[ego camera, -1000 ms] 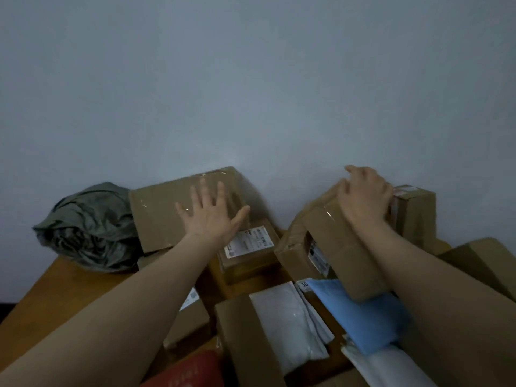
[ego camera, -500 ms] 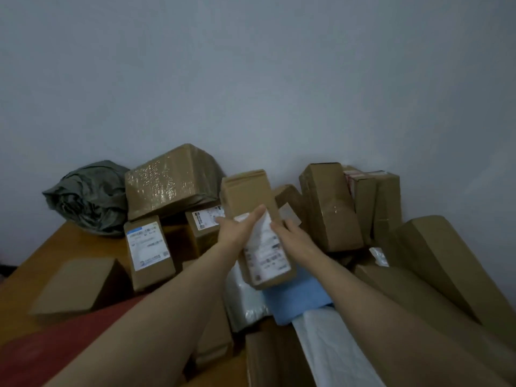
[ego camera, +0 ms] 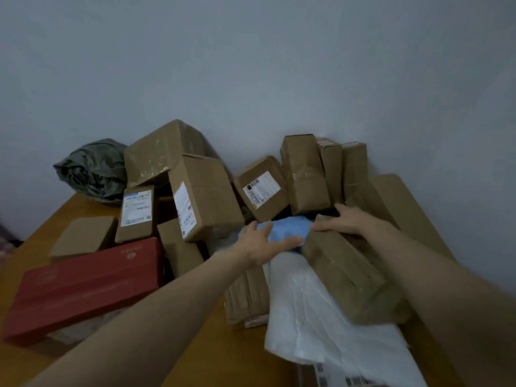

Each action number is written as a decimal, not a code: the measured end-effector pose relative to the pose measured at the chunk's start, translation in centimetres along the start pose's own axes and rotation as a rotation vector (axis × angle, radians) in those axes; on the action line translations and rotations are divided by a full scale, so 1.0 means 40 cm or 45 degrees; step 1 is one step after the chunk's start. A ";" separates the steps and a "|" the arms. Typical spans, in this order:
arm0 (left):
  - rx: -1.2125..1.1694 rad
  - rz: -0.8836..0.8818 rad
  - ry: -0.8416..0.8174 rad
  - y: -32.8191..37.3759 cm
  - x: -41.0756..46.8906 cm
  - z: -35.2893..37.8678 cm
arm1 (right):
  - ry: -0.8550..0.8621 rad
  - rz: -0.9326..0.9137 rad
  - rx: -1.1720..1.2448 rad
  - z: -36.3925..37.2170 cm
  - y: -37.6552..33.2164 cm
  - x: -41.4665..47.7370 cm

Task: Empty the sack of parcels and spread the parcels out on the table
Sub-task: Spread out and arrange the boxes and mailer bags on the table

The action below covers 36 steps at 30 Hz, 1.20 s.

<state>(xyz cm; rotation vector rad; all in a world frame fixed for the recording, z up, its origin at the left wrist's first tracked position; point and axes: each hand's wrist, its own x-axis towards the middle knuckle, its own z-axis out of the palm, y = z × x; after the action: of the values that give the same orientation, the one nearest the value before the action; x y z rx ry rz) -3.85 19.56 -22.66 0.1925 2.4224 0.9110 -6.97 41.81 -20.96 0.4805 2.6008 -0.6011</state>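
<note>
The grey-green sack [ego camera: 92,171] lies crumpled at the table's far left corner against the wall. Several brown cardboard parcels are piled between it and the right side. My left hand [ego camera: 265,244] reaches forward with straight fingers and touches a blue soft parcel [ego camera: 290,229] in the middle of the pile. My right hand [ego camera: 351,222] lies over the far end of a long brown box [ego camera: 343,277], thumb along its near edge and fingers over its far side. A white plastic mailer [ego camera: 321,317] lies under that box.
A flat red box [ego camera: 83,286] lies at the left front, a small plain carton [ego camera: 83,236] behind it. Tall boxes [ego camera: 304,174] lean on the wall at the back right. Bare wooden table [ego camera: 223,358] shows between my forearms. A labelled box [ego camera: 203,196] sits tilted mid-pile.
The labelled box I held in both hands half a second ago is out of my hands. Both hands have moved onto the blue parcel and the long brown box.
</note>
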 end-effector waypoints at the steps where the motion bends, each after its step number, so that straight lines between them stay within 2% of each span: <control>1: 0.003 -0.067 -0.099 0.026 -0.002 0.039 | -0.054 -0.002 0.141 0.005 0.032 -0.021; 3: 0.205 -0.093 -0.217 0.056 -0.010 0.105 | -0.147 -0.017 0.282 0.021 0.074 -0.071; 7: 0.635 -0.072 -0.300 0.029 -0.035 0.172 | -0.157 -0.073 0.206 0.076 0.110 -0.157; 11: 0.673 -0.033 -0.300 -0.039 -0.083 0.137 | -0.107 -0.227 0.265 0.151 0.107 -0.227; 14: 0.660 0.059 -0.219 -0.090 -0.133 0.085 | -0.010 -0.303 0.158 0.181 0.120 -0.275; 17: 0.793 0.048 -0.101 -0.132 -0.157 0.062 | 0.171 -0.204 -0.102 0.204 0.196 -0.306; 20: 0.935 0.002 0.036 -0.137 -0.169 0.091 | 0.245 0.041 -0.292 0.228 0.290 -0.329; 22: 0.900 0.121 0.017 -0.119 -0.180 0.129 | 0.261 0.142 -0.336 0.251 0.314 -0.353; 25: 0.857 0.302 -0.137 -0.081 -0.209 0.219 | 0.270 -0.025 -0.384 0.299 0.281 -0.383; 28: 1.094 0.371 -0.282 -0.074 -0.230 0.313 | 0.071 -0.193 -0.163 0.372 0.231 -0.379; 30: 1.212 0.327 -0.325 -0.102 -0.225 0.322 | 0.042 -0.154 -0.022 0.404 0.230 -0.352; 31: 1.217 0.278 -0.331 -0.121 -0.221 0.308 | 0.055 -0.084 0.138 0.406 0.234 -0.338; 34: 1.111 0.131 -0.291 -0.173 -0.213 0.238 | 0.003 0.158 0.868 0.399 0.239 -0.298; 36: 0.972 0.056 -0.281 -0.184 -0.222 0.208 | -0.094 0.151 1.012 0.395 0.214 -0.285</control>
<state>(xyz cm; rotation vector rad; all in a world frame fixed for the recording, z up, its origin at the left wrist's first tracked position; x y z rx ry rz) 8.47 15.94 -28.74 0.5851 2.4380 -0.0639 11.39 38.86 -31.28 0.8156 2.1547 -1.5733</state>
